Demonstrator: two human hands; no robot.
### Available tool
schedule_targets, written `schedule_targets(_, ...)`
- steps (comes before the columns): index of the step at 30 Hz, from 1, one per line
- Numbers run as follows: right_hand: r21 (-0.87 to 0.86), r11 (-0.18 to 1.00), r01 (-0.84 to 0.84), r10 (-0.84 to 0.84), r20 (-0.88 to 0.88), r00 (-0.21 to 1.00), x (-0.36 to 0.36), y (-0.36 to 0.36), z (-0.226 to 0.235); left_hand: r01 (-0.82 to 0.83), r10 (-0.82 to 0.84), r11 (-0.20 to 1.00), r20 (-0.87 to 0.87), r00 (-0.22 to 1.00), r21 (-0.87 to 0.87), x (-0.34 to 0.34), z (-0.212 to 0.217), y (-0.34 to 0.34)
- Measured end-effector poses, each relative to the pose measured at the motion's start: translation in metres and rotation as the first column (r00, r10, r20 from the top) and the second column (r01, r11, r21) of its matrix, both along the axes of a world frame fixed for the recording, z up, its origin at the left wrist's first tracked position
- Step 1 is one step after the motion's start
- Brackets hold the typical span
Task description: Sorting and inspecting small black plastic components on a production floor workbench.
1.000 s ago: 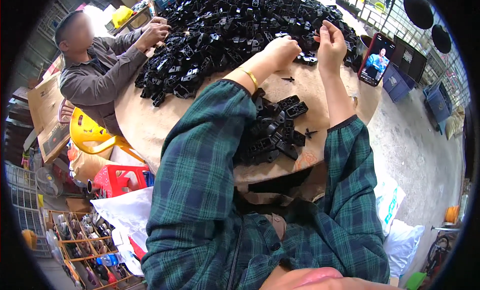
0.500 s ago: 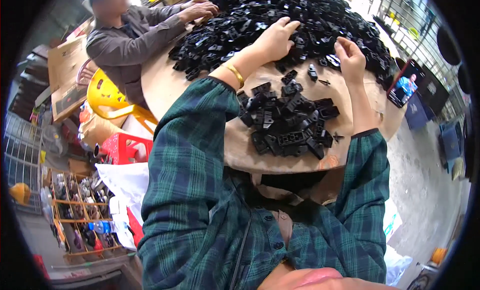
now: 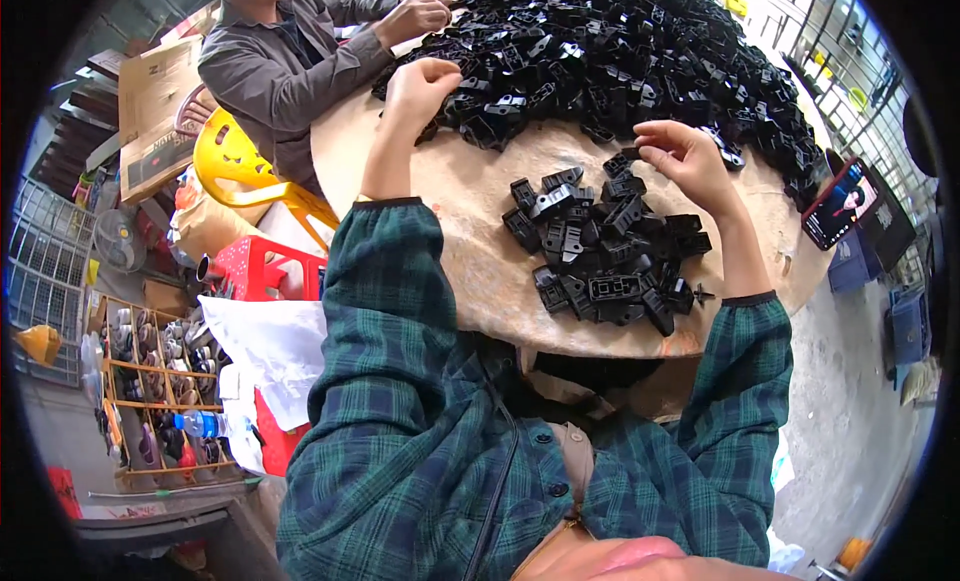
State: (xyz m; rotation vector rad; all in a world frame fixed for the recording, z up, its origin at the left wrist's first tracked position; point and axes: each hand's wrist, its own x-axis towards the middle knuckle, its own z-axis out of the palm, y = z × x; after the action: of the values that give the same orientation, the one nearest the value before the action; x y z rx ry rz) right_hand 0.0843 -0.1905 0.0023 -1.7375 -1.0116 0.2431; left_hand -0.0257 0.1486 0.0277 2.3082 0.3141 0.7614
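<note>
Both hands (image 3: 418,91) (image 3: 688,165) curl narrowly, contents unclear, black parts (image 3: 620,56) heaped ahead, a phone (image 3: 843,205) at right.

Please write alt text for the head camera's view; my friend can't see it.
The person's bare left hand is at the edge of a large heap of black parts on a table, and the right hand is by a smaller pile nearer their body. At upper left is another person.

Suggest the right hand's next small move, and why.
Probably lower the right hand slightly toward the small heap of black parts: it is right by the heap's far edge, while the left hand is off beside the large black pile.
</note>
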Motion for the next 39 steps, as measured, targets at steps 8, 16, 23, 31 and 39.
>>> schedule_targets(8, -0.005, 0.998, 0.06, -0.06, 0.018, 0.998, 0.001, 0.003, -0.002, 0.318, -0.207, 0.908, -0.366, 0.907, 0.273, -0.022, -0.012, -0.04)
schedule_targets(16, 0.32, 0.945, 0.074, -0.075, -0.008, 0.997, -0.031, 0.017, 0.013, 0.201, -0.211, 0.915, -0.008, 0.977, 0.349, -0.005, -0.014, -0.111)
schedule_targets(23, 0.314, 0.947, 0.064, -0.15, 0.26, 0.954, -0.049, 0.024, 0.019, 0.559, -0.531, 0.794, 0.175, 0.829, -0.237, 0.008, -0.017, -0.151)
schedule_targets(31, 0.331, 0.934, 0.131, -0.202, 0.189, 0.961, -0.045, 0.028, 0.014, 0.609, -0.527, 0.468, 0.351, 0.774, -0.64, 0.012, -0.025, -0.146)
schedule_targets(39, 0.219, 0.946, 0.24, -0.314, 0.422, 0.85, -0.058, 0.038, 0.018, 0.502, -0.405, 0.242, 0.383, 0.83, -0.831, 0.008, -0.023, -0.157)
